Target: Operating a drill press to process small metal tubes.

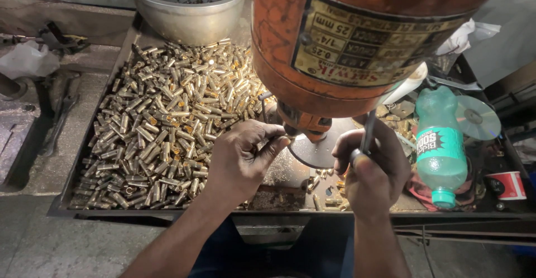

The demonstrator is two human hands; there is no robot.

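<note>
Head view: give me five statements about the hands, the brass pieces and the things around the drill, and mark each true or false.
1. The left hand pinches a small piece at the round drill table. True.
2. The right hand rests flat on the tray. False: it is closed round a thin metal lever.
3. The heap of brass pieces lies to the left of the hands. True.
4. The green bottle stands upright with its cap off. False: it lies tilted on the right with its cap on.
5. The metal bowl sits beyond the heap, at the tray's far edge. True.
</note>
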